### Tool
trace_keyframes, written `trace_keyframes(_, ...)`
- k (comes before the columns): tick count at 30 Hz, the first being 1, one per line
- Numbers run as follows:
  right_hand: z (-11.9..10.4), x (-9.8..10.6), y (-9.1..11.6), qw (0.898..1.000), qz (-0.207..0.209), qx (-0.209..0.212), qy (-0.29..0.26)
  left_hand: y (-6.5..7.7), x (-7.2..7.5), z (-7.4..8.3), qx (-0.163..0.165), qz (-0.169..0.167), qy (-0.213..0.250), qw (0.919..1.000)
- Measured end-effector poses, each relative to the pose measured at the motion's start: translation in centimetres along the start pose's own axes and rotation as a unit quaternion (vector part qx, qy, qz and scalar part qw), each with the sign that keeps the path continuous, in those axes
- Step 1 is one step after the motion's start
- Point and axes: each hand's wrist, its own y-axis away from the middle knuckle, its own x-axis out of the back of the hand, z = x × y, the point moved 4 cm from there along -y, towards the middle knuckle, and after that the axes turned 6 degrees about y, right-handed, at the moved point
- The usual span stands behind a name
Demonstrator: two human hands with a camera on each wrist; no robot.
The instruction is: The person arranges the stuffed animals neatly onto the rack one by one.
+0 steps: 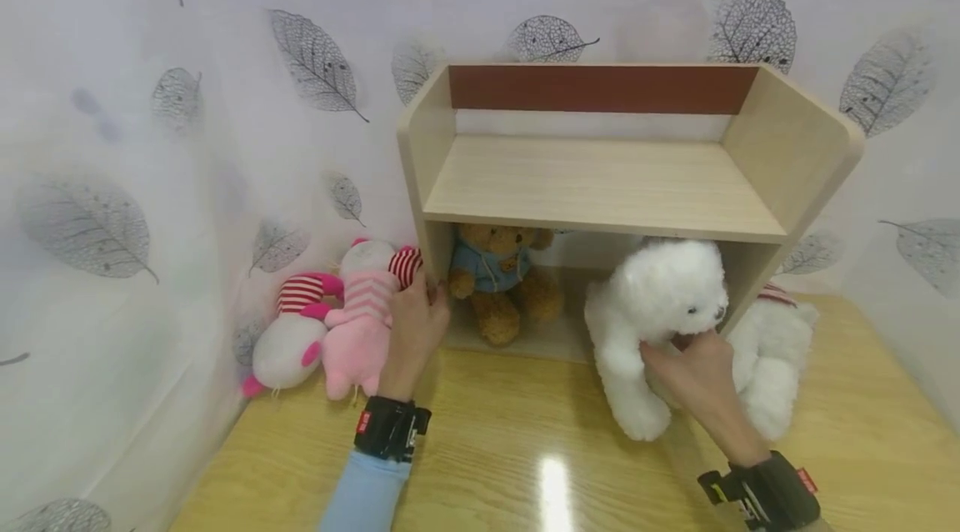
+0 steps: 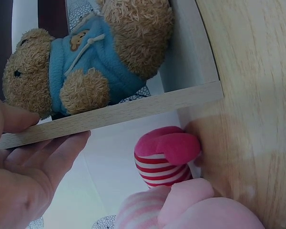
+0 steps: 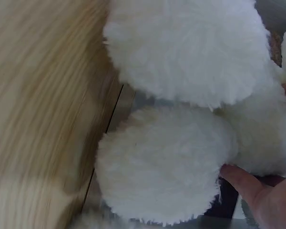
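My left hand [image 1: 416, 323] grips the front edge of the left side panel of a small wooden shelf [image 1: 600, 182]. In the left wrist view the thumb lies inside the panel and the fingers [image 2: 66, 150] outside. Inside the lower compartment, close to that panel, sits a brown teddy bear [image 1: 498, 319] in a blue hoodie [image 2: 97, 52]. My right hand [image 1: 697, 373] holds a fluffy white plush bear [image 1: 626, 348] by its body, under its head. This bear is upright at the right front of the lower compartment, its legs [image 3: 162, 162] over the front edge.
Two pink-and-white plush toys, one with a pink body [image 1: 360, 348] and one with a white head [image 1: 288, 348], lie left of the shelf. Another white plush toy [image 1: 776, 357] sits right of it. Leaf-patterned cloth [image 1: 225, 140] hangs behind the wooden table [image 1: 480, 449].
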Motion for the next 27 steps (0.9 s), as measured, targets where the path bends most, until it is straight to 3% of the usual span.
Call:
trace_keyframes(12, -0.3, -2.5, -4.4, 0.995, 0.095, 0.001, -0.022, 0.1, -0.1, 0.1, 0.018, -0.005, -0.007, 0.9998)
trace_keyframes(18, -0.8, -3.9, -6.7, 0.994, 0.095, 0.022, -0.052, 0.1, 0.0, 0.0, 0.015, -0.004, -0.010, 0.9998)
trace_keyframes(27, -1.3, -5.5, -9.6, 0.996, 0.072, -0.027, -0.047, -0.1, -0.2, -0.3, 0.006, -0.004, 0.004, 1.0000)
